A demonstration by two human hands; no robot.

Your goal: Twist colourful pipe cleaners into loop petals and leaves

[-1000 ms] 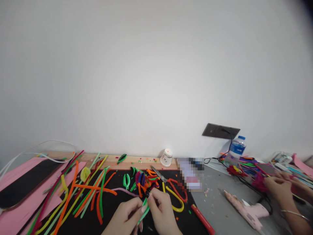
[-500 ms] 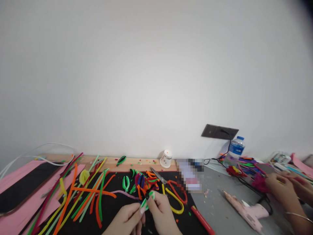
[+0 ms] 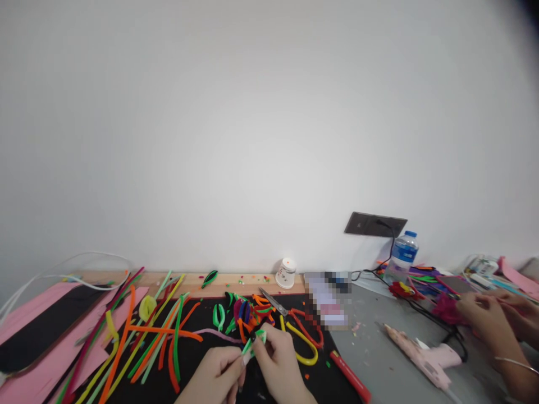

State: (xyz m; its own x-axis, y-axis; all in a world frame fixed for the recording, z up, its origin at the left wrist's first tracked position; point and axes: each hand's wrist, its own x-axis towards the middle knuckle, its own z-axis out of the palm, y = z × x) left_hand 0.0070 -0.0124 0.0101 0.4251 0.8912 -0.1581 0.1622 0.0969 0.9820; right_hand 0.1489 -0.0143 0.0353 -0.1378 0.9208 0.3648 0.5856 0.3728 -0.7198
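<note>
My left hand (image 3: 221, 371) and my right hand (image 3: 278, 359) meet at the bottom middle of the view. Both pinch a green and pale-green pipe cleaner piece (image 3: 249, 349), its upper end bent into a small loop. Just beyond my fingers lies a pile of bent pipe cleaner pieces (image 3: 248, 314) in orange, blue, purple and green. A separate green pipe cleaner loop (image 3: 218, 317) rests left of the pile. Scissors (image 3: 309, 345) with red and yellow handles lie beside my right hand, their blades pointing away from me. My fingers partly hide the held piece.
Loose pipe cleaners (image 3: 155, 331) spread over the black mat at left, near pink sheets (image 3: 122, 311). A white paper cup (image 3: 286, 273) stands at the wall. Rightward are a red-handled tool (image 3: 350, 376), a pink glue gun (image 3: 423, 356), a water bottle (image 3: 404, 255) and another person's hands (image 3: 484, 317).
The view has shifted slightly. My hands still hold the green piece in nearly the same place. At the right, the other person's hands have moved a little.
</note>
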